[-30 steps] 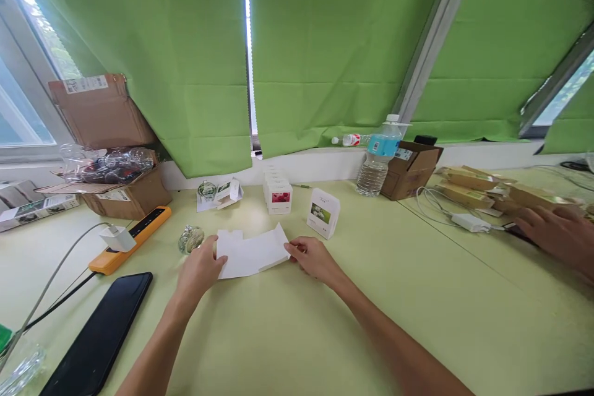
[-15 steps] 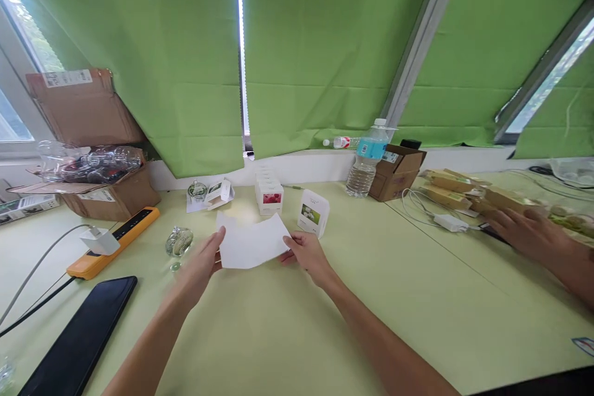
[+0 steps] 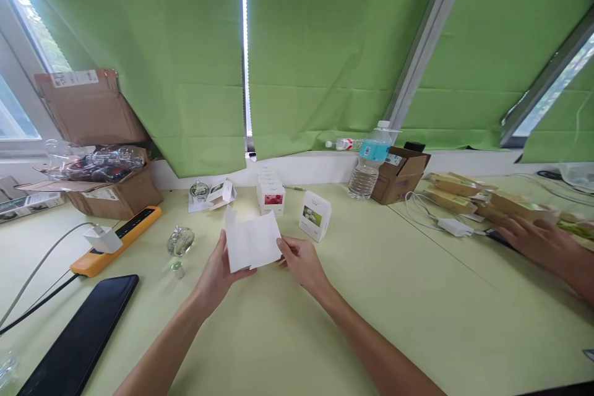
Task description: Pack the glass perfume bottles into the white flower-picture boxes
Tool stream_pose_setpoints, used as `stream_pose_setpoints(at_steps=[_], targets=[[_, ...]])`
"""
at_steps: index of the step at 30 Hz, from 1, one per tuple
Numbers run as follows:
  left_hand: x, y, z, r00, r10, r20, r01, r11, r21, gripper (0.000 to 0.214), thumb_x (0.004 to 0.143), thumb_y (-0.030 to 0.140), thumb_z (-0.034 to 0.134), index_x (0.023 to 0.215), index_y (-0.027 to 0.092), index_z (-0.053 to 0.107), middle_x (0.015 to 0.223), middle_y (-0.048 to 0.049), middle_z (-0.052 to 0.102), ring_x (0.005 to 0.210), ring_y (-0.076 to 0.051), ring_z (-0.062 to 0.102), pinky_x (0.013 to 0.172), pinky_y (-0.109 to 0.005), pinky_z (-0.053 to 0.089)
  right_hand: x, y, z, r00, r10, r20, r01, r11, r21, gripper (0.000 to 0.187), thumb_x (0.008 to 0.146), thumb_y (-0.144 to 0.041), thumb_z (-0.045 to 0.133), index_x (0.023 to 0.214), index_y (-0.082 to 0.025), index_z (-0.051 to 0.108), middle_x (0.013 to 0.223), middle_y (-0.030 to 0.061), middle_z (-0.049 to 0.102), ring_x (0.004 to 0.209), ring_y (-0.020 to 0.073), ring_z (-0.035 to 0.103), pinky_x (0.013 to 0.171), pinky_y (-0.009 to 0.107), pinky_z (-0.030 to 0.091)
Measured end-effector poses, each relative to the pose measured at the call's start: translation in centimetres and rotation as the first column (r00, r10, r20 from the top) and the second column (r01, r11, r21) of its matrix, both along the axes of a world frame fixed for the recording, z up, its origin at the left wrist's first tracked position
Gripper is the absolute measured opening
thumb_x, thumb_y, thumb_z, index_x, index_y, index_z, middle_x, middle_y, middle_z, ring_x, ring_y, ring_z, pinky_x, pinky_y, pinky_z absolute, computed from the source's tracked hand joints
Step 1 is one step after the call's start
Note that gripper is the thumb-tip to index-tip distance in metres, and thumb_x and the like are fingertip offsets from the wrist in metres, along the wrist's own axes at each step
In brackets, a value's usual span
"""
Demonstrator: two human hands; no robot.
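Between my hands is a creased white card sheet [image 3: 254,240] with a small flap standing at its upper left corner. My left hand [image 3: 221,269] grips its left edge, with fingers running underneath. My right hand [image 3: 301,258] pinches the right edge between thumb and fingers. Just beyond stand a row of small white boxes [image 3: 271,201] with a red picture in front and a white box with a green picture [image 3: 315,216]. Left of my hands lie a clear glass bottle [image 3: 180,241] and a small greenish cap [image 3: 177,269].
A second glass bottle [image 3: 199,190] and an opened small carton [image 3: 219,194] lie behind. At left are an orange power strip [image 3: 116,241], a black phone [image 3: 83,334] and a cardboard box [image 3: 114,192]. A water bottle [image 3: 366,170] stands back right; another person's hand [image 3: 538,238] rests at far right.
The card sheet has turned and folded narrower, its crease now showing. My left hand has slid right and further beneath it; my right hand has shifted slightly left and down.
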State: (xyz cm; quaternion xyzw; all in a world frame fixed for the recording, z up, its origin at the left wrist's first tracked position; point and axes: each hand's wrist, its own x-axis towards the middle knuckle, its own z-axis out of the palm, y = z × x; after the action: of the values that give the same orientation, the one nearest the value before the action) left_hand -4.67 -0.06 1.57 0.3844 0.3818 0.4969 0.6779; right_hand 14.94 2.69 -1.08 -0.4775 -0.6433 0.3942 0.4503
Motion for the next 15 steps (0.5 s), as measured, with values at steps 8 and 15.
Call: stream_pose_setpoints(at_steps=[8, 15], targets=[[0.3, 0.0, -0.2, 0.989, 0.001, -0.15, 0.006, 0.999, 0.047, 0.054, 0.086, 0.058, 0.045, 0.127, 0.024, 0.053, 0.127, -0.0101, 0.059, 0.109, -0.028, 0.059, 0.086, -0.042, 0.053, -0.3, -0.5, 0.2, 1.0, -0.007, -0.015, 0.007, 1.0, -0.001, 0.055, 0.084, -0.063, 0.043, 0.073, -0.015, 0.068, 0.07, 0.0054, 0.066, 0.064, 0.0186, 0.061, 0.053, 0.026, 0.049], [0.1, 0.3, -1.4, 0.983, 0.064, -0.175, -0.052, 0.996, 0.07, 0.055, 0.085, 0.051, 0.053, 0.133, 0.026, 0.048, 0.133, -0.0085, 0.053, 0.105, -0.025, 0.061, 0.081, -0.038, 0.056, -0.3, -0.5, 0.3, 0.998, 0.001, -0.056, -0.004, 0.999, -0.053, 0.056, 0.082, -0.063, 0.045, 0.069, -0.014, 0.068, 0.067, 0.0059, 0.065, 0.064, 0.0183, 0.062, 0.054, 0.026, 0.05]])
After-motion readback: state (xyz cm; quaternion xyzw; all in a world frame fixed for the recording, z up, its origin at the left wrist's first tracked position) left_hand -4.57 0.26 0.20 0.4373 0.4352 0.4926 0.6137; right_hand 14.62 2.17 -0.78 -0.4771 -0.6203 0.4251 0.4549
